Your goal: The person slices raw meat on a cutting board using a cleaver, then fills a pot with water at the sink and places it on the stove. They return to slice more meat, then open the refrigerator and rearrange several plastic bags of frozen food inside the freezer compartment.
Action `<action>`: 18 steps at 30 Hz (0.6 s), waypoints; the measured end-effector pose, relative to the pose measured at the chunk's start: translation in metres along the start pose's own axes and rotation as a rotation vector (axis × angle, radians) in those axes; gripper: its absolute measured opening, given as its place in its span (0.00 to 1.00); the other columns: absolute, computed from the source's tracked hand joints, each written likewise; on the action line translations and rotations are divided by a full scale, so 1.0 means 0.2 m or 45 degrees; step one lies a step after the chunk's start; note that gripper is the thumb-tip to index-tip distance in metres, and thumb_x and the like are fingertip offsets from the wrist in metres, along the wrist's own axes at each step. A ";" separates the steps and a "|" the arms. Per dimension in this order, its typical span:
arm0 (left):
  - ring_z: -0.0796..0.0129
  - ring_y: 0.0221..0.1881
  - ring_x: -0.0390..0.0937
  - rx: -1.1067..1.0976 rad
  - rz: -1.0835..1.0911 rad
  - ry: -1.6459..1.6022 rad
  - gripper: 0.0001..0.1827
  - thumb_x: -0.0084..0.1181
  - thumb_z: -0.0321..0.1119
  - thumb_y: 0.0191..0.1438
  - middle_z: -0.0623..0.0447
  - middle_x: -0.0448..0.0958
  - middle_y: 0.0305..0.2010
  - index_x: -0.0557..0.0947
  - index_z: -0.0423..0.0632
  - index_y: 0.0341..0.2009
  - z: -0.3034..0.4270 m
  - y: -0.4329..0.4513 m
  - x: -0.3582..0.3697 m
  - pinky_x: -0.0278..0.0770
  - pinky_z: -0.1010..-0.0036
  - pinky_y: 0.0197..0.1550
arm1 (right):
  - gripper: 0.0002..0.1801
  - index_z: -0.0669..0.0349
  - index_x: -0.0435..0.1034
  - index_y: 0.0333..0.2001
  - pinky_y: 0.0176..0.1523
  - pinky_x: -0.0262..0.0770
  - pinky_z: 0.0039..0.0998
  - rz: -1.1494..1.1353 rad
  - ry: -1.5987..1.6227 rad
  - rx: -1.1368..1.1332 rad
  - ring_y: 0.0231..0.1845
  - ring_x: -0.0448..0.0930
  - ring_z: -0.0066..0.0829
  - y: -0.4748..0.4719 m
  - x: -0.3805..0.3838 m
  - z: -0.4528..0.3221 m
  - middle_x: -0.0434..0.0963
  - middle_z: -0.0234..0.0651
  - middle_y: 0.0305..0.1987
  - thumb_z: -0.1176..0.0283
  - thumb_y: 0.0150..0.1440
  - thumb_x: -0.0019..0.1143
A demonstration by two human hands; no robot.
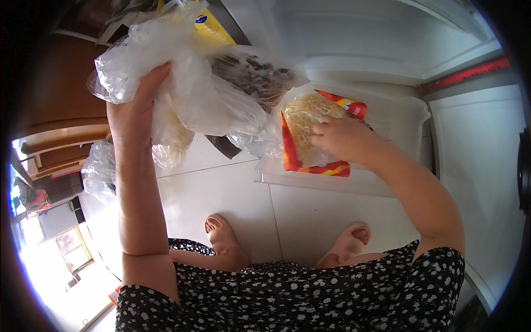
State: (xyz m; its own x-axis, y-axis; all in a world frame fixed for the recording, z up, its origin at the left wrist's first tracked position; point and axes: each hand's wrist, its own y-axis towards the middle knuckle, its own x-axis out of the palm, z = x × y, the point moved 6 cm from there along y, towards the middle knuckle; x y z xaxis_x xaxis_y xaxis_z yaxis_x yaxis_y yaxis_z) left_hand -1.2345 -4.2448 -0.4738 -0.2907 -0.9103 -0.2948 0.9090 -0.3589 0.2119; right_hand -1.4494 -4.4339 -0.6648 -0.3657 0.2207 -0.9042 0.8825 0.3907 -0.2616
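Note:
My left hand (151, 85) is raised at the upper left and grips a crumpled clear plastic bag (211, 95), which partly covers the fingers. Beside that bag, to its right, is another clear bag with dark brown contents (265, 76). My right hand (338, 139), slightly blurred, is at a packet of pale, thin dried strands (307, 112) with red and orange edges. Its fingers touch the packet, though whether they grip it is hidden. Under the packet lies a translucent plastic drawer (390, 110) on the tiled floor.
A large white appliance compartment (352, 37) stands open behind the drawer, with a white panel (477, 145) at the right. A yellow package (213, 27) is at the top. More clear bags (99, 170) lie by wooden furniture (66, 91) on the left. My slippered feet (222, 236) are on the floor.

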 end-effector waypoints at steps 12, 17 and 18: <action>0.65 0.43 0.79 0.100 -0.051 -0.037 0.20 0.66 0.27 0.46 0.49 0.81 0.42 0.79 0.38 0.46 0.00 0.01 0.02 0.76 0.72 0.48 | 0.04 0.64 0.74 0.25 0.51 0.73 0.40 0.216 -0.064 0.587 0.48 0.75 0.42 -0.53 -0.29 0.39 0.75 0.37 0.37 0.82 0.43 0.54; 0.66 0.43 0.79 0.080 -0.025 -0.016 0.20 0.66 0.27 0.46 0.50 0.81 0.42 0.80 0.39 0.46 0.00 0.00 0.02 0.76 0.71 0.48 | 0.05 0.63 0.76 0.25 0.51 0.73 0.37 0.123 -0.135 0.725 0.49 0.73 0.41 -0.69 -0.16 0.57 0.75 0.37 0.37 0.83 0.43 0.55; 0.66 0.43 0.79 0.088 -0.040 -0.009 0.20 0.66 0.27 0.46 0.50 0.81 0.42 0.80 0.39 0.46 -0.01 0.00 0.02 0.76 0.71 0.48 | 0.06 0.62 0.76 0.26 0.51 0.73 0.37 0.098 -0.154 0.739 0.50 0.73 0.41 -0.70 -0.15 0.58 0.75 0.36 0.38 0.83 0.43 0.55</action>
State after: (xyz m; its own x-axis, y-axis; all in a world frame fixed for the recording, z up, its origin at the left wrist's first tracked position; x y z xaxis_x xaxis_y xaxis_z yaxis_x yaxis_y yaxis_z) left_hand -1.2351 -4.2485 -0.4770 -0.3207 -0.8998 -0.2959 0.8769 -0.4001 0.2664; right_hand -1.5277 -4.5988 -0.6398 -0.2884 0.1123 -0.9509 0.9348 -0.1820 -0.3050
